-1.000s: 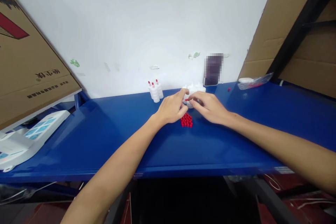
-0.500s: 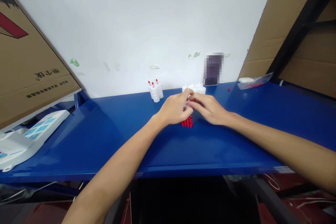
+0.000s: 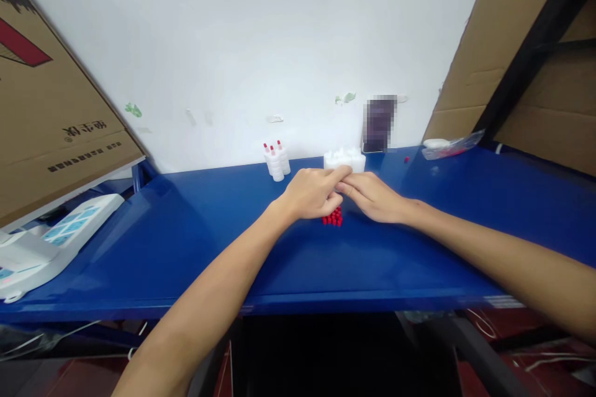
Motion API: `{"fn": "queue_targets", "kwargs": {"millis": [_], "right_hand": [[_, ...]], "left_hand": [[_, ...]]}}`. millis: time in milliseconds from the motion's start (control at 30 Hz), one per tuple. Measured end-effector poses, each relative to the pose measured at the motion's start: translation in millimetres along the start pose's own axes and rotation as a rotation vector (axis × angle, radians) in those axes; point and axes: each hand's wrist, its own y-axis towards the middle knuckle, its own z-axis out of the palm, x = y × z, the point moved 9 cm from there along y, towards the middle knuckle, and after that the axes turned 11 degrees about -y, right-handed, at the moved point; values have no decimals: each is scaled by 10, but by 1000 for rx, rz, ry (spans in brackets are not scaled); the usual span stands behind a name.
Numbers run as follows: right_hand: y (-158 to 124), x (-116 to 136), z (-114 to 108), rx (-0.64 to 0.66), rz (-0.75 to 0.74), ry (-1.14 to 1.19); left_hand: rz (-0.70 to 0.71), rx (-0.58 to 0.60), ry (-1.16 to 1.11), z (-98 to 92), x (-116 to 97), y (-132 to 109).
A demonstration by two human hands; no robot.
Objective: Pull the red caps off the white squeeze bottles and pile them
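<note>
My left hand [image 3: 315, 191] and my right hand [image 3: 370, 196] meet above the blue table, fingertips touching. Both are closed, and the left index finger reaches across the right fingertips. Whatever they hold is hidden behind the fingers. Just below them lies a cluster of small red caps [image 3: 333, 218], partly covered by the left hand. Behind the hands stands a group of white plastic bottles [image 3: 345, 160] without red caps, partly covered. To the left, three white squeeze bottles [image 3: 277, 164] with red-capped tips stand together near the wall.
A phone-like dark panel [image 3: 379, 127], blurred out, leans on the wall. A clear plastic bag [image 3: 454, 144] and a single red cap [image 3: 406, 159] lie at the back right. A white device [image 3: 65, 239] with blue panels sits at the left. Cardboard [image 3: 56, 111] flanks the table [image 3: 209, 248].
My left index finger has stretched forward over the right fingertips. The bits of red and white that showed between the fingers are now hidden. My arms have hardly moved.
</note>
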Motion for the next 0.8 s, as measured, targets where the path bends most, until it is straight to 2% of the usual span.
{"fn": "queue_targets", "kwargs": {"millis": [300,400,567,667,800], "right_hand": [[14,-32,31,20,78,214],[21,-23,12,-9,70,138],[43,76,-20,-17,-30,-56],[35,94,-24,-34,-66,-120],[-24,118,26,7,-89,-162]], "left_hand": [[33,-64,-33,-35,62,23],[12,-64,-39,-13,113,52],[-37,-59,-43,-28,183,104],[-19,-61,-101,-68,145,130],[4,-39,-198,-90,83,92]]}}
